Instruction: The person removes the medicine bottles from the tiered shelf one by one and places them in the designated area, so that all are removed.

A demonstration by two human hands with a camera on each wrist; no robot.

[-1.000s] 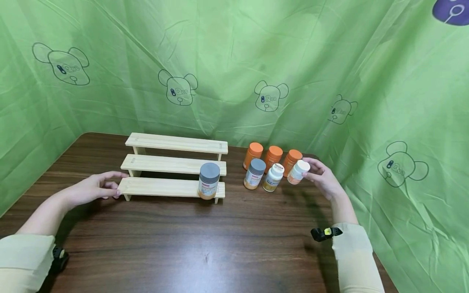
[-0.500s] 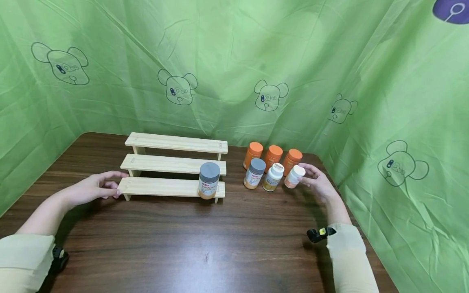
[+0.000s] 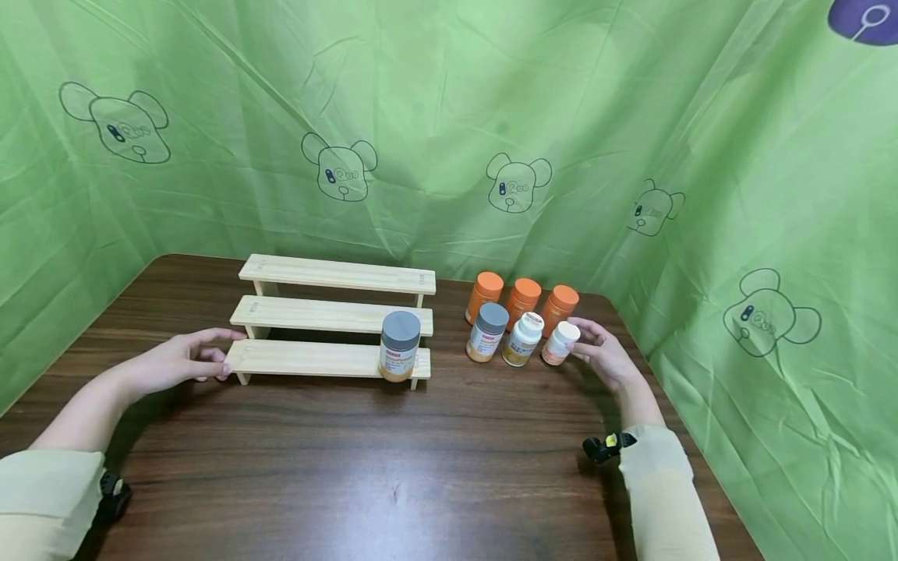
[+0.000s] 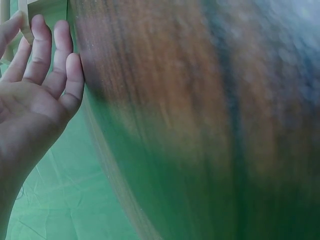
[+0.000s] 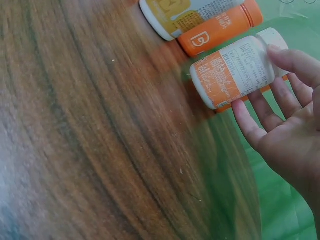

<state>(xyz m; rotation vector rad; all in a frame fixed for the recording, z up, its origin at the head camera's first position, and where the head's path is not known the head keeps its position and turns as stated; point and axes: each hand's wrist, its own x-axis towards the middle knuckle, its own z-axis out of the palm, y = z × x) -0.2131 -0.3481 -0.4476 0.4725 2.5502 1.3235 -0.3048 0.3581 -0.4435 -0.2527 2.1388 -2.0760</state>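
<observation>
My left hand [image 3: 171,362] pinches the left end of the lowest step of a three-step wooden display rack [image 3: 309,357]. In the left wrist view, thumb and forefinger meet at the board's edge while the other fingers are held loosely away. My right hand [image 3: 609,360] holds a small white pill bottle [image 5: 232,72] with an orange and white label, the thumb at its cap and the fingers behind it. This bottle stands at the right end of the front row, beside a white-capped bottle with a yellow label [image 3: 523,340] and a grey-capped bottle [image 3: 487,333].
Behind the front row stand three orange bottles, among them one at the left [image 3: 484,298]. Another grey-capped jar [image 3: 400,347] stands on the right part of the lowest step. Green cloth [image 3: 435,117] hangs around the back and sides of the brown wooden table [image 3: 393,467].
My right hand has brought the white bottle left and toward me, down into the front row beside the yellow-labelled bottle. The left hand and the rack have stayed put.
</observation>
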